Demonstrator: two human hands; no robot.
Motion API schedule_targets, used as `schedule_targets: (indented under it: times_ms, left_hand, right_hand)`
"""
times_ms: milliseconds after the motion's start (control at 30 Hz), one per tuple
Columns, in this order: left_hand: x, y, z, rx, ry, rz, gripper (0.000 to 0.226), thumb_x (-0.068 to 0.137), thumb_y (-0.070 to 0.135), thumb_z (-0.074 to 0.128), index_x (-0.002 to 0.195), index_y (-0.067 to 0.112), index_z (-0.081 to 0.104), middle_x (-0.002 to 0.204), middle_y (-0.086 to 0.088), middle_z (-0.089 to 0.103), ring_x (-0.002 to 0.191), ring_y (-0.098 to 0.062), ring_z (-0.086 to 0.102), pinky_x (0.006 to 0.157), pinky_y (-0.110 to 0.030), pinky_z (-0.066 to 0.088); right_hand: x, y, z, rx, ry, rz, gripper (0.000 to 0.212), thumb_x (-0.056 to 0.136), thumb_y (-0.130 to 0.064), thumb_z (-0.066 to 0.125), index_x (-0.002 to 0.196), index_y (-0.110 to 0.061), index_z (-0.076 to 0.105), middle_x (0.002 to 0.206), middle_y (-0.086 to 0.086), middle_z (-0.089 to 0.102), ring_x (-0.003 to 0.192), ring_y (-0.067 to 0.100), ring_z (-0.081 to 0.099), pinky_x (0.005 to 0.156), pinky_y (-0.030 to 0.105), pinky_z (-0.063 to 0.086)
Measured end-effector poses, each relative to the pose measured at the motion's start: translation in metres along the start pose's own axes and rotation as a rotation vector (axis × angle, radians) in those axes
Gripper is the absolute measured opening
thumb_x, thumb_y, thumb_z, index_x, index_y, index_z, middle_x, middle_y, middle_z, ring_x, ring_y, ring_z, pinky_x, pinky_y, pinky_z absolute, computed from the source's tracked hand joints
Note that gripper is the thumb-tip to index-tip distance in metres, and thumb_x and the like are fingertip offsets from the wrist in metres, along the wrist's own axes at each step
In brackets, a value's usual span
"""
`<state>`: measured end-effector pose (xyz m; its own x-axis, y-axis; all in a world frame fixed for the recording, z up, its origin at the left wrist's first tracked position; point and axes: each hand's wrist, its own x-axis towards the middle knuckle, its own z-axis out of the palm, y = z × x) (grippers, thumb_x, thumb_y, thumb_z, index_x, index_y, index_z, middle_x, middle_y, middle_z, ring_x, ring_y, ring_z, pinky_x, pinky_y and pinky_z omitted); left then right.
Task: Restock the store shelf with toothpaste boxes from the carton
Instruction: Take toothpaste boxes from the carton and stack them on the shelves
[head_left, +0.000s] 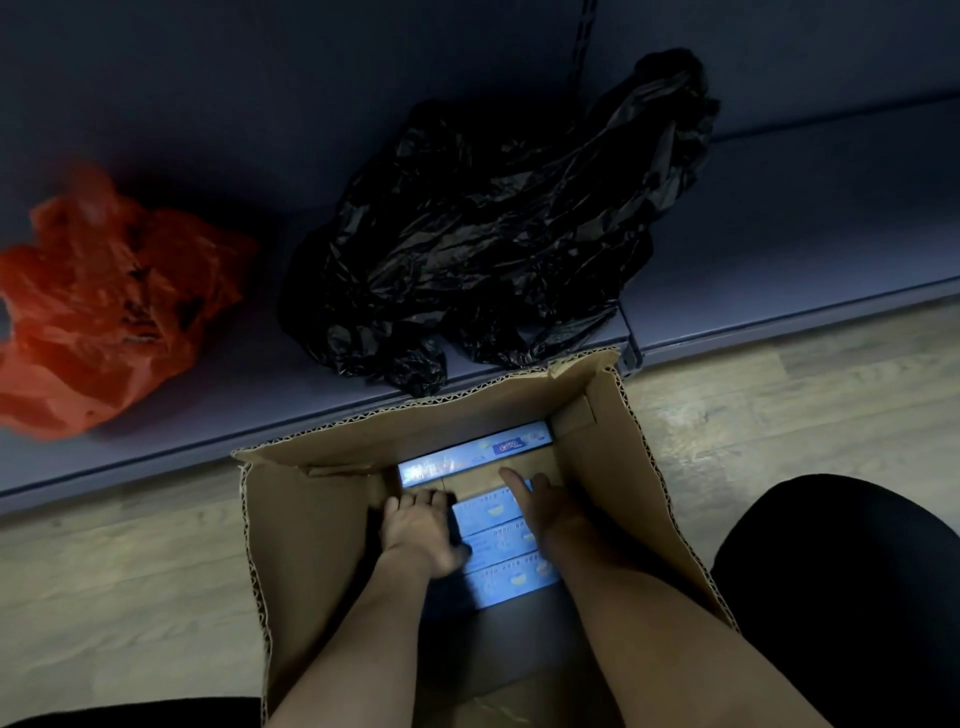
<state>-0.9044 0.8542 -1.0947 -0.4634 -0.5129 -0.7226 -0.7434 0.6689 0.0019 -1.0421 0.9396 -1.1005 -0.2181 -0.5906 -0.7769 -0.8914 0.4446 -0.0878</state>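
Dim shop aisle; pale wood-look floor (130, 582) below, dark blue shelf (779, 228) running across the upper view at floor level.

Item 1: carton (306, 545), brown corrugated, flaps open, standing on the floor with its far edge against the shelf front.

Item 2: toothpaste boxes, long, light blue, with printed panels and yellow marks. One single box (475, 453) lies crosswise at the far wall of the carton, its label side up. A stack of three boxes (501, 545) lies side by side nearer the person, between the two hands. Bare cardboard shows between these and the single box.

Item 3: left hand (418, 535), inside the carton, fingers curled down over the left end of the three boxes, thumb against their side; appears to grip them.

Item 4: right hand (545, 506), at the right end of the same boxes, forefinger stretched forward, remaining fingers hidden; grip cannot be told.

Item 5: black plastic bag (493, 223), crumpled, on the shelf, drooping over the front edge just above the carton.

Item 6: red plastic bag (104, 296), crumpled, on the shelf to the left, apart from the black one.

Progress, as judged: no toothpaste box is visible on the shelf in view. Four remain in the carton. Lifting is at hand; placing is all still to do.
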Motion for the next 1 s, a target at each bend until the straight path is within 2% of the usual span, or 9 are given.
schedule_targets:
  times_ms: [167, 267, 433, 533, 567, 633, 667, 833, 1000]
  left_hand:
    - [-0.002, 0.0, -0.005, 0.054, 0.011, -0.015, 0.08, 0.078, 0.063, 0.056, 0.141, 0.021, 0.034, 0.139, -0.007, 0.04, 0.13, -0.024, 0.033, 0.103, -0.034, 0.024]
    - [-0.002, 0.001, -0.009, 0.045, -0.022, -0.027, 0.08, 0.074, 0.064, 0.062, 0.138, 0.02, 0.039, 0.138, -0.007, 0.04, 0.13, -0.024, 0.032, 0.105, -0.034, 0.023]
    - [-0.009, 0.001, -0.017, -0.339, -0.114, -0.042, 0.066, 0.078, 0.028, 0.074, 0.132, 0.013, 0.038, 0.133, -0.012, 0.052, 0.121, -0.03, 0.051, 0.097, -0.033, 0.042]
    - [-0.027, 0.001, -0.031, -0.386, -0.105, -0.016, 0.063, 0.083, 0.028, 0.07, 0.132, 0.01, 0.036, 0.13, -0.014, 0.054, 0.119, -0.032, 0.054, 0.094, -0.032, 0.043]
    - [-0.034, 0.002, -0.036, -0.39, -0.094, -0.019, 0.062, 0.084, 0.029, 0.068, 0.133, 0.01, 0.035, 0.13, -0.015, 0.055, 0.118, -0.032, 0.054, 0.092, -0.033, 0.044]
    - [-0.049, 0.004, -0.047, -0.38, -0.057, -0.045, 0.057, 0.088, 0.03, 0.063, 0.133, 0.008, 0.034, 0.128, -0.016, 0.056, 0.116, -0.033, 0.055, 0.09, -0.034, 0.046]
    - [-0.058, 0.005, -0.052, -0.355, -0.033, -0.053, 0.055, 0.09, 0.031, 0.06, 0.133, 0.008, 0.034, 0.128, -0.016, 0.056, 0.116, -0.034, 0.055, 0.091, -0.036, 0.045]
    - [-0.122, 0.011, -0.097, -0.28, 0.145, -0.045, 0.042, 0.095, 0.031, 0.046, 0.13, 0.01, 0.034, 0.126, -0.012, 0.052, 0.113, -0.032, 0.054, 0.091, -0.038, 0.04]
    - [-0.208, 0.013, -0.157, -0.124, 0.315, 0.019, 0.051, 0.094, 0.026, 0.045, 0.14, 0.015, 0.028, 0.13, -0.005, 0.044, 0.118, -0.025, 0.045, 0.095, -0.033, 0.032]
  right_hand:
    - [0.001, 0.0, -0.002, -0.039, 0.071, 0.024, 0.066, 0.098, -0.005, 0.035, 0.153, -0.026, 0.003, 0.143, 0.022, 0.029, 0.125, 0.036, 0.042, 0.102, 0.038, 0.035]
    - [0.001, 0.0, -0.006, 0.001, 0.091, 0.041, 0.063, 0.097, -0.009, 0.04, 0.151, -0.022, 0.012, 0.143, 0.021, 0.029, 0.127, 0.035, 0.04, 0.103, 0.038, 0.035]
    - [-0.014, -0.003, -0.013, -0.014, 0.156, 0.06, 0.047, 0.097, -0.011, 0.04, 0.144, -0.014, 0.032, 0.134, 0.02, 0.044, 0.121, 0.034, 0.047, 0.097, 0.038, 0.041]
    - [-0.027, -0.006, -0.026, -0.006, 0.274, 0.075, 0.044, 0.071, -0.024, 0.078, 0.111, -0.012, 0.068, 0.092, 0.02, 0.067, 0.081, 0.032, 0.067, 0.066, 0.029, 0.054]
    - [-0.036, -0.007, -0.033, 0.009, 0.292, 0.078, 0.041, 0.071, -0.026, 0.078, 0.109, -0.011, 0.069, 0.089, 0.019, 0.068, 0.079, 0.032, 0.067, 0.065, 0.029, 0.053]
    - [-0.058, -0.015, -0.049, 0.1, 0.174, 0.094, 0.037, 0.096, -0.019, 0.046, 0.13, -0.006, 0.051, 0.116, 0.019, 0.061, 0.106, 0.033, 0.06, 0.085, 0.035, 0.047]
    - [-0.065, -0.019, -0.054, 0.017, 0.139, 0.08, 0.039, 0.1, -0.014, 0.037, 0.137, -0.005, 0.042, 0.126, 0.017, 0.056, 0.115, 0.032, 0.055, 0.092, 0.037, 0.044]
    - [-0.121, -0.029, -0.09, -0.101, 0.069, 0.077, 0.037, 0.096, -0.013, 0.047, 0.133, -0.01, 0.048, 0.137, 0.009, 0.048, 0.126, 0.024, 0.047, 0.096, 0.031, 0.042]
    - [-0.213, -0.038, -0.139, -0.161, 0.132, 0.11, 0.05, 0.091, -0.017, 0.053, 0.139, -0.01, 0.039, 0.139, 0.009, 0.033, 0.129, 0.026, 0.033, 0.103, 0.037, 0.035]
